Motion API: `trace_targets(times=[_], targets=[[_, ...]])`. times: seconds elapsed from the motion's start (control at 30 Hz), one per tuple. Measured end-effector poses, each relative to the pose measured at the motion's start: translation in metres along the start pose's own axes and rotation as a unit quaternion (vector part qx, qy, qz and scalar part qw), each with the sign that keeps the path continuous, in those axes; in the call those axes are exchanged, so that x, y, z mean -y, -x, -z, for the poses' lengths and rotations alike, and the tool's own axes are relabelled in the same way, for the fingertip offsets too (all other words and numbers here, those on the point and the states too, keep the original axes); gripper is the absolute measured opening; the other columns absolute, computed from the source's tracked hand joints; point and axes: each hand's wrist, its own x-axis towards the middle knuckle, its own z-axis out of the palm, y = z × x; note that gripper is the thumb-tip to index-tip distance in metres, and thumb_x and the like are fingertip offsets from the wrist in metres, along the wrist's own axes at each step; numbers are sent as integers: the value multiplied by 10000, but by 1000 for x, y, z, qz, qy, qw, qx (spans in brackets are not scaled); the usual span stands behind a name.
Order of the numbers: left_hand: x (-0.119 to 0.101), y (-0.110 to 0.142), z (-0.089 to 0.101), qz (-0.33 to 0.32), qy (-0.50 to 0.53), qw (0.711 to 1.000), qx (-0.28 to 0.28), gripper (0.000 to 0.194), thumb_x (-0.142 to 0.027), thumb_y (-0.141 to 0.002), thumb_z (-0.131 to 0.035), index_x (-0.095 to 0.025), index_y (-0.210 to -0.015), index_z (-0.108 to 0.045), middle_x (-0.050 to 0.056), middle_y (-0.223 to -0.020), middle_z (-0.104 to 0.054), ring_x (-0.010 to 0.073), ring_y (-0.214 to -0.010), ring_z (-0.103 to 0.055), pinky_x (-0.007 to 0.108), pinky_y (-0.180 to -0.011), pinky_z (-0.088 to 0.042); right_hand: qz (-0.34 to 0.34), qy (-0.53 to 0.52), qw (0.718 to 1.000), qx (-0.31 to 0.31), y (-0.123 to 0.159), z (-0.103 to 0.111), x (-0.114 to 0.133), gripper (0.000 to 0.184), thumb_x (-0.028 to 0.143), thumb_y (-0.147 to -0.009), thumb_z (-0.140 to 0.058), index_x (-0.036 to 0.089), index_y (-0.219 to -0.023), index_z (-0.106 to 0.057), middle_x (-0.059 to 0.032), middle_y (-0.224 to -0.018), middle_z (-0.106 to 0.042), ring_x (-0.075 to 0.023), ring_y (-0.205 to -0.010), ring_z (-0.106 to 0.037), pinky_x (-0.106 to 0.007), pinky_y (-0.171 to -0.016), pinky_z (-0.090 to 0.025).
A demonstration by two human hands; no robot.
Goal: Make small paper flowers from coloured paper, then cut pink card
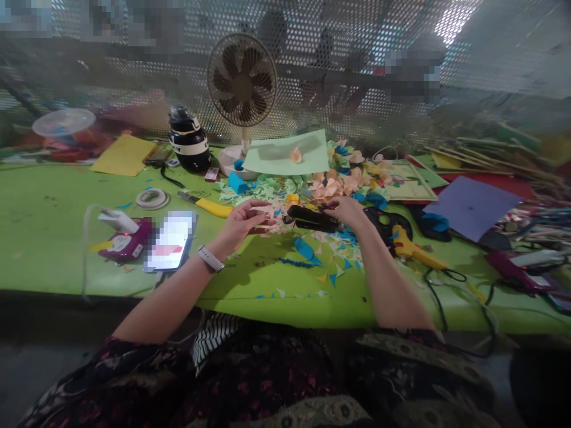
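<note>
Wears a dark top (pixel 263 368) below the front edge of the table (pixel 267 309), speckled with small pinkish motifs and trimmed in patterned olive-grey bands. Has loose, matching sleeves (pixel 134 362) to about the elbows. Bears a pale band (pixel 211 259) with a light strap around the left wrist (pixel 224 247).

The stapler (pixel 312 216) looks like smooth plastic, as does the glue gun (pixel 417 252), while the bottle (pixel 191 159) is glossier. The paper flowers (pixel 332 187) look matt and crumpled, the sheet (pixel 272 159) matt and smooth. The table (pixel 66 202) has a smooth, faintly glossy top; the sleeve (pixel 129 371) is cloth.
</note>
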Motion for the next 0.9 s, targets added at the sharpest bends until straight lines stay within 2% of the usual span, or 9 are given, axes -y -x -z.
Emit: trace_targets(times=[0.23,0.4,0.6,0.9], targets=[[4,0,0,-19,12,1000,1,370,-232,-794,-810,-194,-1078,-577,9,-850,-753,179,-832,-770,274,-737,-603,8,20,1000,-21,-4,-7,-3,227,329,-780,-756,200,-967,-747,-75,-997,-757,-239,-932,-681,-294,-709,-453],[3,0,-1,-19,11,1000,3,397,-232,-771,-829,-193,-1055,-554,2,-837,-755,182,-818,-772,297,-762,-608,-12,0,1000,-8,-6,-7,-2,209,317,-775,-750,206,-950,-724,-40,-855,-734,-214,-790,-655,-285,-639,-402],[0,1,-4,-25,20,999,5,418,-224,-740,-851,-188,-1016,-540,-12,-789,-752,173,-792,-770,283,-741,-606,10,-49,999,8,-4,-6,-3,196,246,-764,-736,189,-952,-726,-16,-776,-710,-170,-684,-616,-263,-622,-384],[-1,3,-5,-26,-10,1000,11,394,-282,-745,-854,-182,-983,-556,24,-847,-773,194,-843,-771,315,-783,-603,1,-9,1000,-2,-2,-3,-3,253,336,-785,-729,217,-1005,-769,-31,-828,-737,-200,-749,-642,-276,-619,-378]])
